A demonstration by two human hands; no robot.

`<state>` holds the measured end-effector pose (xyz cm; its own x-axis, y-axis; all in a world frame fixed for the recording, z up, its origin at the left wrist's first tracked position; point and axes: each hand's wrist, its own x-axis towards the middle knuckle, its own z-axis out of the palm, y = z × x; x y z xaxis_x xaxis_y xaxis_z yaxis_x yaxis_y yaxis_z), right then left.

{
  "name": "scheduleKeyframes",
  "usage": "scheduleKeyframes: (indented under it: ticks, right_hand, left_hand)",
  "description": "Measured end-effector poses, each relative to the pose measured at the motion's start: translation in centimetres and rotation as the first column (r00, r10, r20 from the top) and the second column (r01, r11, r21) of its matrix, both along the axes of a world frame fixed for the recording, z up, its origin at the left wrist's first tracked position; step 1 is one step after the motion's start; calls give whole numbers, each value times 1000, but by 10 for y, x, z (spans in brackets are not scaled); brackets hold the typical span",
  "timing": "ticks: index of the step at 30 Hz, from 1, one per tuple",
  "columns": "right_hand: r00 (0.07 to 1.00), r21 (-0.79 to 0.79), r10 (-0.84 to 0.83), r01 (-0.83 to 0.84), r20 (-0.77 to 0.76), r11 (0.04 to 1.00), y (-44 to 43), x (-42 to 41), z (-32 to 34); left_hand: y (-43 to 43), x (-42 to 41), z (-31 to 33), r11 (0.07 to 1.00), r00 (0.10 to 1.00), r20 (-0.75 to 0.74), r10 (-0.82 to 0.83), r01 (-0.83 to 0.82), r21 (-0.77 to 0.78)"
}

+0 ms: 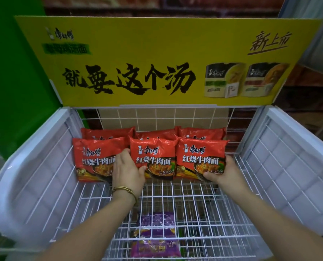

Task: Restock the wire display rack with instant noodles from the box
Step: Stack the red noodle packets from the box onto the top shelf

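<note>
1. Head view: fingers (124, 152) of the left hand (127, 171) grip the left edge of the middle noodle packet (153, 157).
2. Right hand (223, 173) pinches the lower right corner of the right noodle packet (200, 157).
3. Both stand upright, side by side, on the wire rack (175, 196).

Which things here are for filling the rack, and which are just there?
For the job: red noodle packs, wire rack, left hand gripping the middle pack, right hand gripping the right pack.
Just there: yellow sign, purple packs underneath, green panel.
</note>
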<state>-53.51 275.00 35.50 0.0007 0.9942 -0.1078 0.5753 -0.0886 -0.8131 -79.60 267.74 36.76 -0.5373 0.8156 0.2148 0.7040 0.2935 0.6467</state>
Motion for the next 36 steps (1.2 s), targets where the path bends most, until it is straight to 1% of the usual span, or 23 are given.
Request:
scheduleKeyframes:
  ticks: [2,4,5,7,9,11,12,16,18,21,25,32,36]
  right_hand:
    - [1000,12,8,-8,15,1000,0,0,0]
    - [1000,18,9,-10,24,1000,1,1,-1]
    - [1000,25,7,-8,29,1000,2,1,-2]
    - [999,49,3,-5,49,999,1,0,-3]
    - [998,89,-9,3,69,996,1,-2,-4]
    - [997,127,-16,6,78,992,1,-2,-7]
    - [996,145,-14,1,84,989,1,-2,-8]
    - [991,154,4,-25,133,988,-4,-4,-14]
    - [987,149,-19,-5,161,989,-5,-7,-14]
    - [986,190,-47,16,162,982,0,-11,-16]
    - [986,201,-51,19,159,980,7,-14,-16]
    - [980,189,-46,9,192,982,15,-18,-17]
    - [981,169,-28,-5,191,986,14,-16,-19]
  left_hand:
    - [0,-2,2,1000,996,-88,20,-20,-3]
    - [-1,-2,4,1000,996,-84,14,-13,16]
    - [-2,-2,4,1000,997,-75,-13,14,13]
    - [-5,1,2,991,987,-99,-130,125,-56]
    - [-7,7,-4,956,955,-130,-265,243,-164]
    - [-7,13,-10,910,920,-148,-363,316,-270]
    - [-6,16,-11,895,911,-151,-383,326,-306]
    - [0,19,-14,905,926,-138,-351,298,-302]
    - [2,19,-14,913,932,-140,-333,282,-295]
    - [5,21,-14,923,938,-141,-317,271,-274]
    - [10,21,-14,930,946,-123,-301,263,-255]
    - [13,16,-17,926,942,-107,-319,286,-245]
    - [9,10,-20,922,933,-122,-338,303,-241]
